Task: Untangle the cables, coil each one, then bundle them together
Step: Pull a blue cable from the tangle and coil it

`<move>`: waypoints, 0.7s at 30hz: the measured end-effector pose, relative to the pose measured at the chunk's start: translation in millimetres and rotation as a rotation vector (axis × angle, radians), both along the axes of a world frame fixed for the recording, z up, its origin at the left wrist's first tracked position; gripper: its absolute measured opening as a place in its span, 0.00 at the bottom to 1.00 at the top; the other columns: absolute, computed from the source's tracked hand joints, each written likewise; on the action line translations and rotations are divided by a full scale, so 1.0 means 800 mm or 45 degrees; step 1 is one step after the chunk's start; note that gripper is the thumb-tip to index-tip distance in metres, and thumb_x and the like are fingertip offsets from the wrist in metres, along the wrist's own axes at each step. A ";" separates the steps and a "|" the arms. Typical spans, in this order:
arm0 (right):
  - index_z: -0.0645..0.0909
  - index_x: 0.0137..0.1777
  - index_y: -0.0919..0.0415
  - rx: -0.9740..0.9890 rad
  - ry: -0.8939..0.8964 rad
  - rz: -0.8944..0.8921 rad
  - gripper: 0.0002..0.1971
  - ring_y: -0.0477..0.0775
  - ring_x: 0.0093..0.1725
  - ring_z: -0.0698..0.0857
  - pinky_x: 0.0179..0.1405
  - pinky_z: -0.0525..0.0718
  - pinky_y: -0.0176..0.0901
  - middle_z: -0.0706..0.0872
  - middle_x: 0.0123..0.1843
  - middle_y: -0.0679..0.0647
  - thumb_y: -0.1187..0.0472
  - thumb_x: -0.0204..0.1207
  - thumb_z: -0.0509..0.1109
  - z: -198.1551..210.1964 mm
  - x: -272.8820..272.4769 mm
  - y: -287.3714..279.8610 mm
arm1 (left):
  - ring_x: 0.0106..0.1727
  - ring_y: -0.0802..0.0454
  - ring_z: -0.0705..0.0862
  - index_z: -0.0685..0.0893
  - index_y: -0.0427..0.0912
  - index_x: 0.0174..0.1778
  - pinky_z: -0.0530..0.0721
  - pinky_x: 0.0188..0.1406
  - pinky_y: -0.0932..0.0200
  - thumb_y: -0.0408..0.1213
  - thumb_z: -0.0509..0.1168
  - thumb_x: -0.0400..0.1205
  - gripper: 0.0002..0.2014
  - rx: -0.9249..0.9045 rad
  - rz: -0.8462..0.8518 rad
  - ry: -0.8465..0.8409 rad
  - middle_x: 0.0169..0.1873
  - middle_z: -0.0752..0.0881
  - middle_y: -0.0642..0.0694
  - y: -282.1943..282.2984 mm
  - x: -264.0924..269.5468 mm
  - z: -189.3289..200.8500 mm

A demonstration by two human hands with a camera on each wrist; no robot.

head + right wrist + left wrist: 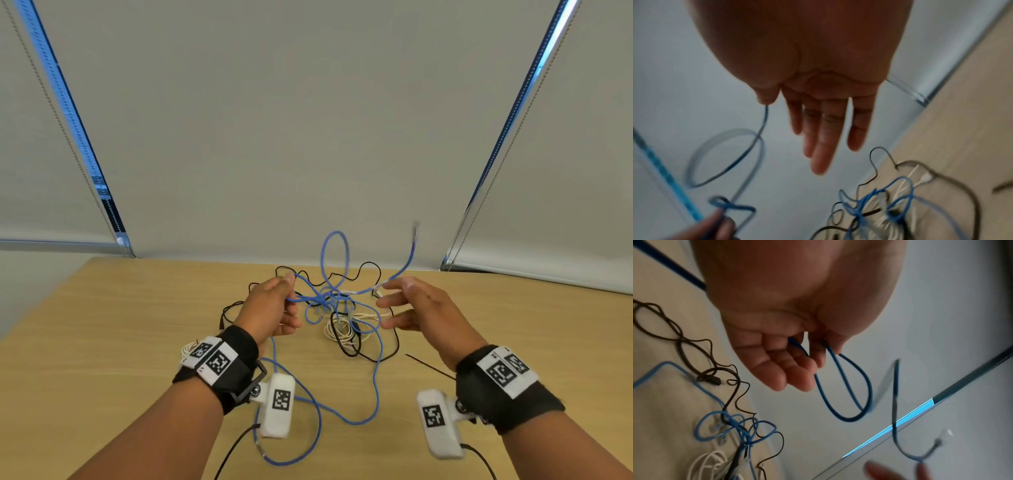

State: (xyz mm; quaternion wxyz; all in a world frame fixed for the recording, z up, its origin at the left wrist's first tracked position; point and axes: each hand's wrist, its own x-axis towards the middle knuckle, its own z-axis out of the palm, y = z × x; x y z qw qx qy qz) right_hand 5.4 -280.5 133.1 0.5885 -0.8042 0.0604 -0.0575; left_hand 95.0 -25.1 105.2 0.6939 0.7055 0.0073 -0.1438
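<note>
A long blue cable (337,232) rises in a loop from a knot (329,298) of blue, black and white cables lying on the wooden table (120,342). My left hand (289,293) pinches a bend of the blue cable (846,419) above the knot. My right hand (387,301) hovers right of the knot with straight, spread fingers (818,146). The blue cable (764,123) touches its thumb tip, and the free end with a clear plug (416,226) swings up, blurred. A thin black cable (368,262) and a coiled white cable (337,330) lie under the knot.
More blue cable trails toward me to a second plug (261,449) near the front edge. A thin black strip (431,368) lies on the table right of the knot. Grey roller blinds (308,120) hang behind the table's far edge.
</note>
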 end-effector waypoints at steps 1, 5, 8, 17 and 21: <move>0.87 0.53 0.54 -0.145 0.117 0.004 0.17 0.59 0.39 0.94 0.47 0.87 0.50 0.93 0.44 0.54 0.50 0.89 0.57 -0.001 0.000 -0.001 | 0.25 0.49 0.82 0.81 0.42 0.42 0.83 0.27 0.58 0.57 0.59 0.88 0.21 0.016 -0.037 -0.007 0.28 0.80 0.46 -0.002 -0.002 -0.002; 0.86 0.39 0.56 -0.417 0.178 -0.046 0.16 0.47 0.23 0.81 0.33 0.82 0.45 0.87 0.26 0.50 0.54 0.86 0.64 0.000 0.003 -0.002 | 0.24 0.52 0.80 0.87 0.44 0.45 0.83 0.32 0.55 0.59 0.63 0.85 0.21 0.188 -0.168 -0.166 0.26 0.80 0.57 -0.010 -0.008 0.010; 0.86 0.39 0.56 -0.219 -0.011 -0.189 0.15 0.46 0.23 0.79 0.30 0.80 0.44 0.85 0.26 0.50 0.55 0.85 0.64 0.016 0.006 -0.004 | 0.32 0.54 0.83 0.87 0.51 0.56 0.87 0.42 0.52 0.45 0.68 0.85 0.07 0.250 -0.400 -0.257 0.31 0.85 0.61 -0.014 -0.019 0.025; 0.78 0.71 0.46 -0.318 0.065 0.166 0.30 0.42 0.54 0.90 0.61 0.85 0.47 0.92 0.53 0.45 0.35 0.72 0.73 0.025 0.008 0.042 | 0.37 0.56 0.82 0.89 0.49 0.64 0.80 0.37 0.65 0.33 0.58 0.90 0.15 0.095 -0.485 -0.481 0.42 0.88 0.48 -0.036 -0.037 0.051; 0.80 0.63 0.60 -0.079 0.345 0.415 0.17 0.51 0.34 0.88 0.51 0.86 0.47 0.88 0.35 0.53 0.56 0.77 0.76 -0.001 0.005 0.054 | 0.28 0.63 0.79 0.92 0.49 0.56 0.74 0.29 0.75 0.27 0.62 0.86 0.16 -0.016 -0.204 -0.610 0.33 0.88 0.49 -0.030 -0.026 0.057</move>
